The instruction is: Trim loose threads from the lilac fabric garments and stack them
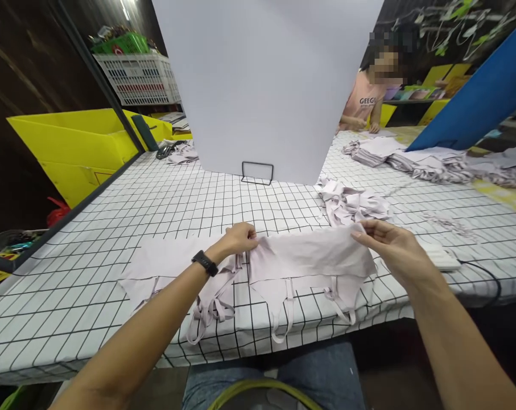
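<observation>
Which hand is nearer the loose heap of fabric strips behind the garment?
Right. The right hand pinches the garment just in front of the heap; the left hand is farther off, at the garment's other end.

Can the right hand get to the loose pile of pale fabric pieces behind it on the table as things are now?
Probably yes: the pile of fabric pieces lies just beyond the right hand with nothing between, though that hand now pinches the pale garment.

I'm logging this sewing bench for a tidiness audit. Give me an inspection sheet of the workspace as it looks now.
Surface: table, white cloth with black grid.
Job's things: pale garment with straps hanging over the table edge; a second piece lies flat to its left.
Clutter: fabric pile, stacks, white board on a wire stand.
Hands: left hand and right hand pinch the garment's top edge.
Cables: black cable at right.
Surroundings: yellow bins, white crate, another person at the far end.
</observation>
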`<state>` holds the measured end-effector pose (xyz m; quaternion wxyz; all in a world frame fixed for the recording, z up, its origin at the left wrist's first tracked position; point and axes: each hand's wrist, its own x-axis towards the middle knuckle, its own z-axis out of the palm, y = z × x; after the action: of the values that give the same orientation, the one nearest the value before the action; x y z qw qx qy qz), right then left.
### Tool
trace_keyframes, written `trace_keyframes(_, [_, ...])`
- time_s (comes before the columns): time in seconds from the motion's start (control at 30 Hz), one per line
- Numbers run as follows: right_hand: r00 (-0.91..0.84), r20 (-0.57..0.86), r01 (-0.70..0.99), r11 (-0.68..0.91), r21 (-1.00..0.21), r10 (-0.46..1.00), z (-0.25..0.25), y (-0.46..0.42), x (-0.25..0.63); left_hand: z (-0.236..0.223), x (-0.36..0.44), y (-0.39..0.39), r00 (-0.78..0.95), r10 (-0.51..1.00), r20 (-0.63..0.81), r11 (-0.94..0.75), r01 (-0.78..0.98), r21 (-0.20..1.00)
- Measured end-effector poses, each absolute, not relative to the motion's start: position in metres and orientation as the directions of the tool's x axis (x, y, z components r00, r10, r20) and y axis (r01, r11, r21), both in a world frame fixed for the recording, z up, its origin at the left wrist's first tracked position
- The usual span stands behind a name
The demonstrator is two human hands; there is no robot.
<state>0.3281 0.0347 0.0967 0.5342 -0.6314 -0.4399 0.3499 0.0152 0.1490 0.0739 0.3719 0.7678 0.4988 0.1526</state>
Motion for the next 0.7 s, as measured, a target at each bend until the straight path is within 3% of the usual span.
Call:
trace_keyframes(0.17, [0.485,0.217,0.192,0.139,-0.971,0.847,0.141,0.023,0.331,0.119,0.002,0.149,0.402,0.910,0.097,-0.278,0.421,0.864])
trace_keyframes(0.3, [0.522,0.338,0.232,0.251,-0.940,0.783,0.173,0.034,0.329,0.156,0.006,0.163,0.272,0.915,0.298,-0.372,0.285,0.883])
trace_keyframes(0.7, [0.532,0.492,0.268,0.415,-0.870,0.689,0.232,0.058,0.312,0.233,-0.004,0.186,0.075,0.818,0.570,-0.563,0.306,0.768])
